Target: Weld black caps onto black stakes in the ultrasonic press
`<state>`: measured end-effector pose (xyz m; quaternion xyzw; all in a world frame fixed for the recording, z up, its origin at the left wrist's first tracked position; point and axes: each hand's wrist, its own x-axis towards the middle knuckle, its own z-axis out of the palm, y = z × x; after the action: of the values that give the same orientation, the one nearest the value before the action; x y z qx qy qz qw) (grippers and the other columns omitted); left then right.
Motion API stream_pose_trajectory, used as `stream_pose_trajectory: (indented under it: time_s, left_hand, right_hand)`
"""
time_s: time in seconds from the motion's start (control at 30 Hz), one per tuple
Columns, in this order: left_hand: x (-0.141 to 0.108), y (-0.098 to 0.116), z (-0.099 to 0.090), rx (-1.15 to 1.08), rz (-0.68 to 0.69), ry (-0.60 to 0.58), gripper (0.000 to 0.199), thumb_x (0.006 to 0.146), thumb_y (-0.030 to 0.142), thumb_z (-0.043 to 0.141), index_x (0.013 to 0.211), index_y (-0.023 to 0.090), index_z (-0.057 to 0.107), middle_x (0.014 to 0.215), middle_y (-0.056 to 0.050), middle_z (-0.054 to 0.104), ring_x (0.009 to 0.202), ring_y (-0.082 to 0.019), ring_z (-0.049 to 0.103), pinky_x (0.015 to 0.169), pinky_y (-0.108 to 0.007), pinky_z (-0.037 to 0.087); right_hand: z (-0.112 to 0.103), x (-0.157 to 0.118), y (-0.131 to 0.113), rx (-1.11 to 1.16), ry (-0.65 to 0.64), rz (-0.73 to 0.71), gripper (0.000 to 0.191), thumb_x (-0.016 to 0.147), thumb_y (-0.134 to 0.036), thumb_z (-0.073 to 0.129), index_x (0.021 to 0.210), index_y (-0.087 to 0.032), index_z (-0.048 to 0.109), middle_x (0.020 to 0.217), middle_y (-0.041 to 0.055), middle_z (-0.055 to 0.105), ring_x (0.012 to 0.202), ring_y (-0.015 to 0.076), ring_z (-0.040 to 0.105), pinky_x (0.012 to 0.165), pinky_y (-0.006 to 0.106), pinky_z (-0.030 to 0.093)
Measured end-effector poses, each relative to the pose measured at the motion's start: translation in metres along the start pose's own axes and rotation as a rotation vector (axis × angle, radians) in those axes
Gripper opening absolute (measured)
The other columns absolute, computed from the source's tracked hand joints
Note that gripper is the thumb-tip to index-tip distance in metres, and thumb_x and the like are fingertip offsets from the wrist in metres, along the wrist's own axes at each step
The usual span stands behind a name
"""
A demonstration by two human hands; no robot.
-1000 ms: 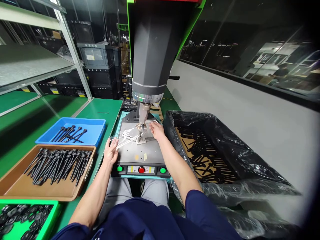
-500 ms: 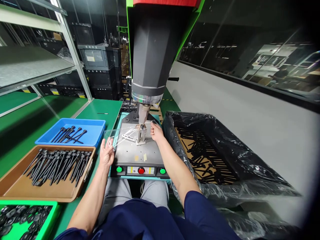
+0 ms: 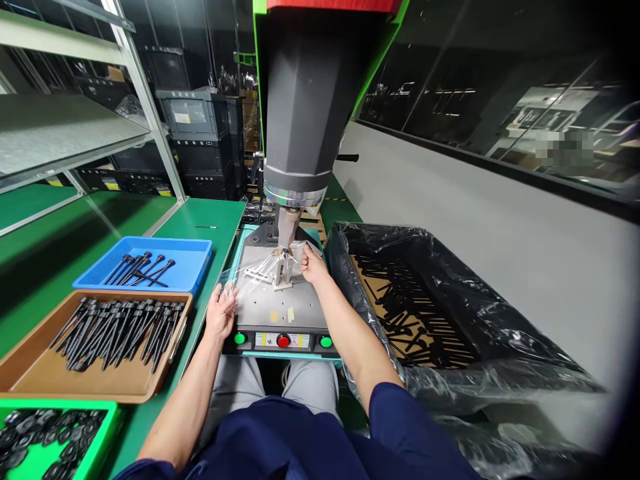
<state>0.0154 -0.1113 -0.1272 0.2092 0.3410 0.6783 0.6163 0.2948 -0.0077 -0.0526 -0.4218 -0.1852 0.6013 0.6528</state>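
Note:
A thin, clear plastic film (image 3: 250, 272) is stretched in creases across the metal fixture (image 3: 283, 277), under the tip of the machine's press head (image 3: 288, 228). My left hand (image 3: 221, 313) grips the film's left end, low at the left side of the steel base plate (image 3: 273, 309). On the other side, my right hand (image 3: 314, 265) is closed in a pinch on the film's right end, close beside the fixture. A small dark piece (image 3: 285, 252) shows at the fixture's top, right below the press tip; its shape is partly hidden by the film.
Left of the machine stand a blue tray (image 3: 195, 263) and a brown tray (image 3: 45, 380) of black rod-like parts, and a green tray (image 3: 43, 453) of black round parts. At right lies a plastic-lined bin (image 3: 500, 313) of black parts. Green and red buttons (image 3: 283, 341) line the front.
My left hand has moved slightly right and down, its fingers now more closed on the film. The film spreads wider over the fixture. My right hand has hardly moved.

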Motion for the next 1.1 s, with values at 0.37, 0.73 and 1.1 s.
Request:
stream_pose_trajectory:
  time_s: [0.37,0.73,1.1]
  left_hand:
    - [0.000,-0.001,-0.012,0.074,-0.091,0.086,0.060,0.065,-0.003,0.073,0.117,0.019,0.053,0.116,-0.011,0.065,0.072,-0.010,0.068,0.054,-0.016,0.052]
    - [0.001,0.000,-0.018,0.141,-0.098,0.126,0.062,0.067,-0.003,0.071,0.121,0.019,0.050,0.112,-0.013,0.066,0.070,-0.010,0.066,0.052,-0.016,0.050]
    - [-0.002,0.011,-0.019,0.406,-0.071,0.295,0.051,0.066,0.008,0.074,0.113,0.016,0.055,0.112,-0.011,0.065,0.074,-0.010,0.065,0.063,-0.021,0.052]
  right_hand:
    - [-0.005,-0.002,0.005,0.045,-0.033,0.021,0.029,0.072,-0.031,0.081,0.072,-0.020,0.054,0.048,-0.0126,0.042,0.036,0.0017,0.037,0.031,0.010,0.022]
    - [-0.013,0.000,0.010,0.077,-0.059,0.059,0.030,0.071,-0.030,0.082,0.074,-0.020,0.054,0.050,-0.0116,0.046,0.038,0.0018,0.038,0.032,0.010,0.025]
    - [-0.017,-0.004,0.009,0.093,-0.064,0.085,0.030,0.077,-0.038,0.077,0.076,-0.019,0.054,0.052,-0.0106,0.046,0.038,0.0024,0.039,0.031,0.011,0.026]
